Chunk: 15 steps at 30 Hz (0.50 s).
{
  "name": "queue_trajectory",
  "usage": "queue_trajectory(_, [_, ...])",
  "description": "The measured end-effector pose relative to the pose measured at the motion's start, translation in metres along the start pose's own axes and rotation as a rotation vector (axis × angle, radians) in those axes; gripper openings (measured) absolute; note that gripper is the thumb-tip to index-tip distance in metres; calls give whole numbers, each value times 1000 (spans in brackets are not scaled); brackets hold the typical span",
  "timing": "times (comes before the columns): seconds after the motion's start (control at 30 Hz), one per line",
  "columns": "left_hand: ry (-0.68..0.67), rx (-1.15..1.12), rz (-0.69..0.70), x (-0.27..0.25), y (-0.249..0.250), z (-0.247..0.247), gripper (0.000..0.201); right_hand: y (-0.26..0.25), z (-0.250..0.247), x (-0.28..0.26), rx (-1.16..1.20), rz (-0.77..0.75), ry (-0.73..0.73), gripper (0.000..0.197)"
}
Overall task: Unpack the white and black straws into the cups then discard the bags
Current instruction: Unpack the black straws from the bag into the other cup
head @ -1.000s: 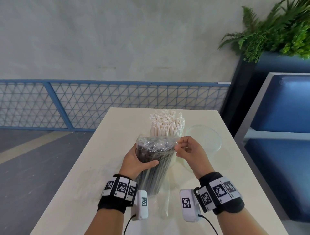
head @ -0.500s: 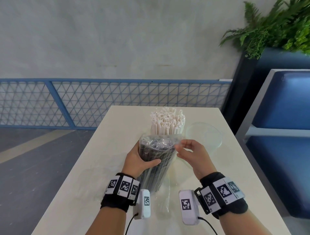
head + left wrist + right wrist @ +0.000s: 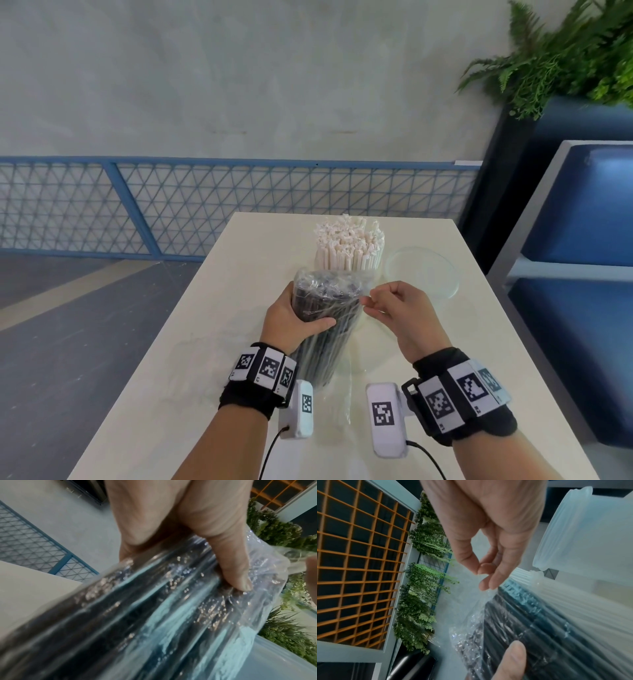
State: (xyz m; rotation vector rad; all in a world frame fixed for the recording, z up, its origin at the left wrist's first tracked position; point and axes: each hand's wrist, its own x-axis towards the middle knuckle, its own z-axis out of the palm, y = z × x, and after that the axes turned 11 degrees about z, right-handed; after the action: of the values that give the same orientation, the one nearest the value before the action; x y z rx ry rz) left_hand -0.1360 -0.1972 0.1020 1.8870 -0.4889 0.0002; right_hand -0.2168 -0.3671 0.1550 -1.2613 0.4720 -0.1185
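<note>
A clear plastic bag of black straws (image 3: 325, 315) stands tilted on the table (image 3: 191, 359) in the head view. My left hand (image 3: 294, 315) grips its upper part, thumb across the front (image 3: 235, 566). My right hand (image 3: 387, 301) pinches the bag's top edge (image 3: 486, 592) between thumb and fingertips at the bag's right side. Behind the bag, white straws (image 3: 349, 243) stand upright; what holds them is hidden. An empty clear cup (image 3: 421, 270) stands to their right, also seen close in the right wrist view (image 3: 583, 531).
An empty clear bag (image 3: 342, 394) lies flat on the table between my wrists. A blue mesh fence (image 3: 205, 205) runs behind the table. A blue bench (image 3: 575, 274) stands right of the table, with a planter of ferns (image 3: 565, 58) behind it.
My right hand has pulled a little to the right and down, stretching the bag's top edge. The left hand keeps its grip on the bag of black straws.
</note>
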Motion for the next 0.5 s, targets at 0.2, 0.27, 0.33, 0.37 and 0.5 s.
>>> queue_trajectory(0.2, [-2,-15,-1,1,0,-1,72,15,-1,-1,-295,-181,187,44])
queue_trajectory(0.27, [4,-10,-5,1,-1,-1,73,21,3,-3,-490,-354,297,55])
queue_trajectory(0.33, [18,-6,-2,1,-3,-2,74,30,6,-4,-543,-411,333,54])
queue_trajectory(0.37, [26,-5,1,0,-4,-2,74,32,9,-4,-525,-359,319,50])
queue_trajectory(0.5, [44,5,16,-1,-4,1,69,35,22,0,-193,60,91,37])
